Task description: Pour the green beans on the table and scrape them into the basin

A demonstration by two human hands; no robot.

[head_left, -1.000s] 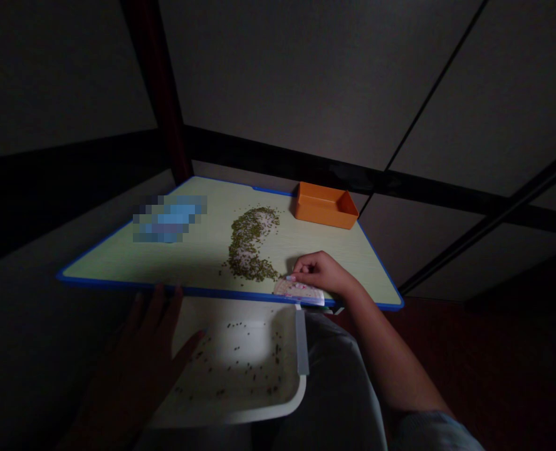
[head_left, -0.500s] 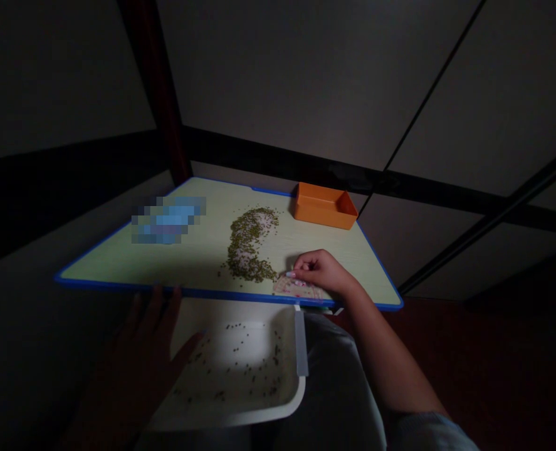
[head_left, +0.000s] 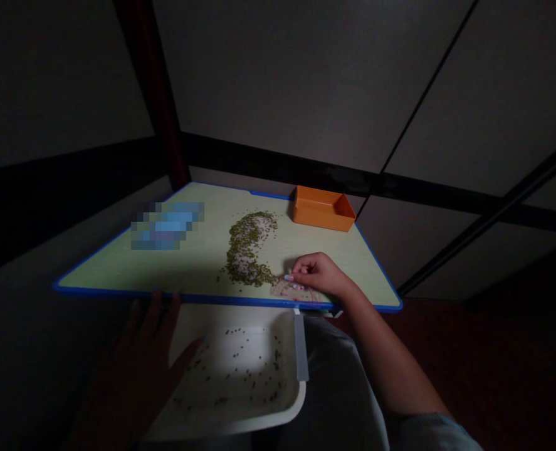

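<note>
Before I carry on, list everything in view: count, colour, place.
Tabletop: one, pale green, blue edging, centre
Orange box: one, far right of tabletop
Small seeds: many, green, curved pile mid-tabletop
Pale grains: many, whitish, among seeds
Protractor-like sheet: one, clear, pink markings, near edge
Pixelated item: blue, tabletop left
Tub: one, white, below near edge
Specks: many, dark, inside tub
Post: one, dark red, behind left
Wall: grey, behind
Trouser leg: one, grey, right of tub
Right hand: one, at sheet
Left hand: one, shadowed, tub's left
</note>
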